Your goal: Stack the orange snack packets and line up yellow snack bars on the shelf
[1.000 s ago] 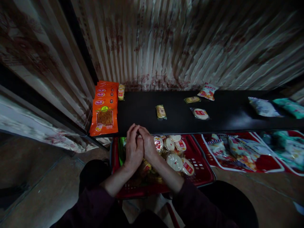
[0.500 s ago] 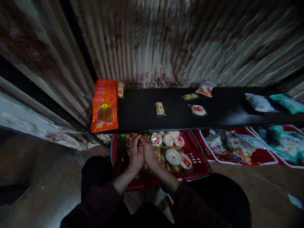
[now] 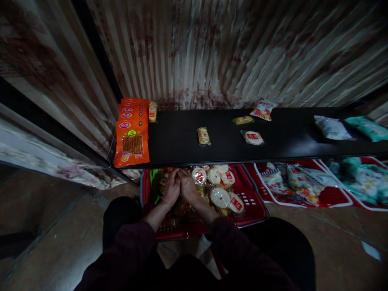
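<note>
Both hands are over the left half of a red plastic basket [image 3: 251,198], close together with their fingers curled down among wrapped snacks. My left hand [image 3: 171,187] lies beside my right hand [image 3: 187,186], and the two touch near the fingertips. Their fingers look closed, but the tips and whatever they hold are hidden. Just right of my right hand are round white crackers [image 3: 220,197] in clear wrappers with red labels. Other small wrapped snacks lie under and around the hands, too dark to tell apart.
A black shelf [image 3: 176,149] crosses behind the basket. On it lie orange snack packets [image 3: 132,141], a small yellow-wrapped snack [image 3: 203,136], a wrapped round cracker [image 3: 254,138], a red-and-white bag [image 3: 262,109], a white bag [image 3: 332,128] and a green bag [image 3: 367,128]. More bag-filled baskets [image 3: 333,202] stand right.
Both hands stay together in the basket and have shifted slightly, with the fingers a little farther toward the shelf. The view has tilted a little. Things on the shelf look the same.
</note>
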